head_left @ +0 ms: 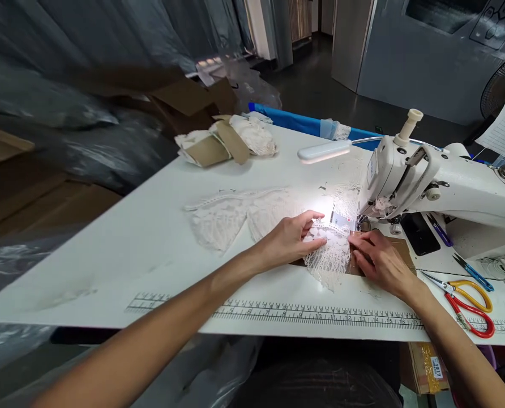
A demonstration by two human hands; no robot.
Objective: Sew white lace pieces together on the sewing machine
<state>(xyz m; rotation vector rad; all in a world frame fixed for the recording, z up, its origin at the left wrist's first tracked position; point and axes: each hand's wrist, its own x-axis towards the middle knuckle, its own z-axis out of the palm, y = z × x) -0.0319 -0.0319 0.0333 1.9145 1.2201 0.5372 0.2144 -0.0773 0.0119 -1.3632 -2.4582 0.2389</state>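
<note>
My left hand (292, 238) lies on a piece of white lace (329, 258), fingers stretched out and pressing it flat on the white table (150, 238). My right hand (377, 258) rests flat at the lace's right edge, fingertips close to the needle of the white sewing machine (431, 181). A small grey label (341, 221) lies on the lace just in front of the presser foot, under a bright lamp spot. More lace (235, 215) trails off to the left of my hands.
Red-and-yellow scissors (469, 303) and blue snips (473, 273) lie to the right. A heap of lace with cardboard strips (225, 141) sits at the table's far edge. A printed ruler (303, 313) runs along the front edge. Grey plastic bags (65, 85) pile up left.
</note>
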